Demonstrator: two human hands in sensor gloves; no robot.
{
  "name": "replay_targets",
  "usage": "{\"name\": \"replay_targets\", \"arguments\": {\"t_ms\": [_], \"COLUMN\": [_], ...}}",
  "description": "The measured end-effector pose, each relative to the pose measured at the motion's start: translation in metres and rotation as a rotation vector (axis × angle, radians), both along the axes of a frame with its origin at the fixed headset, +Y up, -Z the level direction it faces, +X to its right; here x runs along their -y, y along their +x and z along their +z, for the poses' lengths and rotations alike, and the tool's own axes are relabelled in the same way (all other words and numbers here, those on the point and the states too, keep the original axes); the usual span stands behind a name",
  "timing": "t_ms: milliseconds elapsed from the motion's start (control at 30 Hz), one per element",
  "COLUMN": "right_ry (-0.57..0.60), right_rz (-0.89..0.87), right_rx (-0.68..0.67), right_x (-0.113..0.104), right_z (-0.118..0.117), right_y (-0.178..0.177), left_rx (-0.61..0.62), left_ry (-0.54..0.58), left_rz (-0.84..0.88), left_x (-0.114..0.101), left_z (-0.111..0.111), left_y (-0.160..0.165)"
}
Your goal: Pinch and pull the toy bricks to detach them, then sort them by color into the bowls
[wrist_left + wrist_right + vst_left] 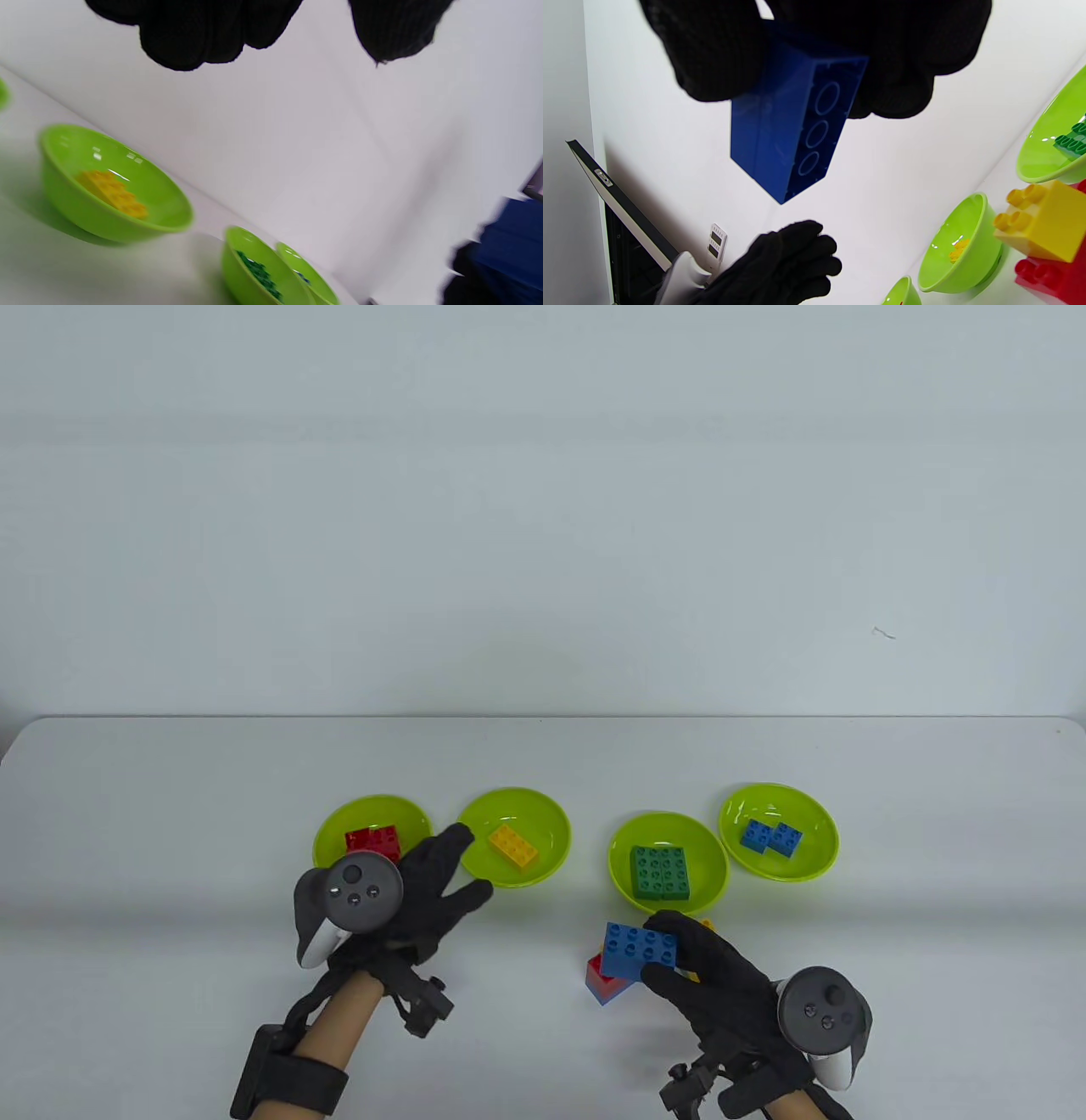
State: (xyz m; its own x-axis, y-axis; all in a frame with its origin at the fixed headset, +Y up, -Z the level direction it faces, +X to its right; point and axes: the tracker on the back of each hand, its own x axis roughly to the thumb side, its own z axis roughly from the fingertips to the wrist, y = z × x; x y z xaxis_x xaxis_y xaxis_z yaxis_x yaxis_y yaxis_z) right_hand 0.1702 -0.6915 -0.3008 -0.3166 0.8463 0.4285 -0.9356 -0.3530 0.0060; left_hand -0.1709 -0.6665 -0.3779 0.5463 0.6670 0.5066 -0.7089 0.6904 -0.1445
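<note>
The long blue plastic toy brick [640, 943] is sitting pinched between the thumb and curled fingers [899, 63] of the right hand [717, 984], lifted clear above the remaining red-and-yellow stack of bricks [607, 976] on the white desk [170, 814], so it looks already detached and ready for sorting. The lime-green plastic bowl with two small blue bricks [779, 831] is lying beyond, probably its destination. The left hand [407, 891] is hovering near the bowl with the yellow brick [515, 837], fingers spread and holding nothing.

Black knit gloves [441, 891], grey trackers [363, 892]
</note>
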Motion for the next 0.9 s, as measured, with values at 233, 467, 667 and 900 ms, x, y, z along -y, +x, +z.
{"name": "replay_targets", "arguments": {"t_ms": [233, 467, 667, 900], "right_ry": [0.017, 0.023, 0.022, 0.118], "right_rz": [-0.017, -0.04, 0.036, 0.263], "right_rx": [-0.046, -0.09, -0.119, -0.03], "right_x": [-0.006, -0.007, -0.009, -0.017], "right_z": [0.009, 0.016, 0.018, 0.021], "right_y": [-0.006, -0.011, -0.015, -0.018], "left_rx": [0.259, 0.182, 0.166, 0.157], "left_ry": [-0.035, 0.031, 0.096, 0.171], "left_rz": [0.189, 0.292, 0.247, 0.105], "left_x": [0.021, 0.021, 0.023, 0.022], "left_z": [0.048, 0.071, 0.071, 0.071], "left_y": [0.074, 0.09, 0.082, 0.082]}}
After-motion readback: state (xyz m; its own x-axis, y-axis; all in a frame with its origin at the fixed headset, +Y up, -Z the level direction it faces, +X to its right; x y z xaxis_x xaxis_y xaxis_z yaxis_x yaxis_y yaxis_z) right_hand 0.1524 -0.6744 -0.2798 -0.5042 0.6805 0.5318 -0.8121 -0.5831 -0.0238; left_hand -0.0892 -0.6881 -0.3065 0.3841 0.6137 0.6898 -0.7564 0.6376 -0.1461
